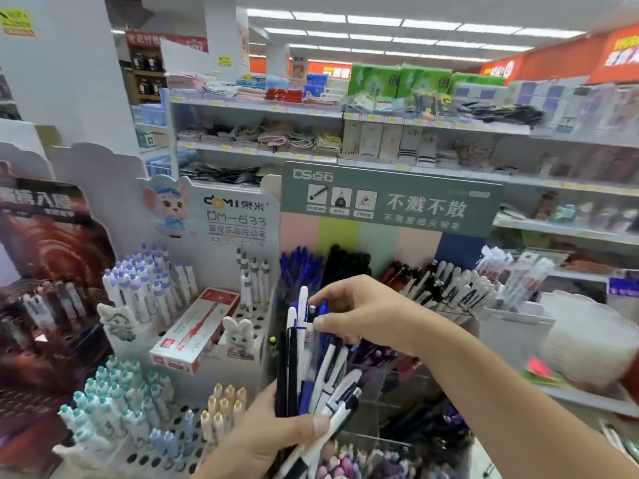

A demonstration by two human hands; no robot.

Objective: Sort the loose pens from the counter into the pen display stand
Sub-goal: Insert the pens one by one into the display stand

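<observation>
Behind the hands, store shelves (432, 129) carry folded textiles and packaged goods across the full width of the view. Below them, the grey-headed pen stand (390, 198) rises at centre, its rear rows holding blue pens (299, 266), black pens (345, 262) and white-capped pens (456, 285). Left of it sits a white stand (238, 216) with a perforated deck; purple-capped pens (145, 285) fill its upper left, teal-capped pens (110, 399) its lower left, and a red-and-white box (195, 328) lies tilted across the holes beside a rabbit figure (242, 335). The left hand (276, 440) is closed around the lower ends of a pen bundle (311, 371), a mix of white, black and blue barrels held roughly upright in front of the grey-headed stand. The right hand (356, 309) reaches in from the right, thumb and fingertips pinching the upper end of a pen in the bundle; which pen exactly cannot be told. Both hands meet on the same bundle.
</observation>
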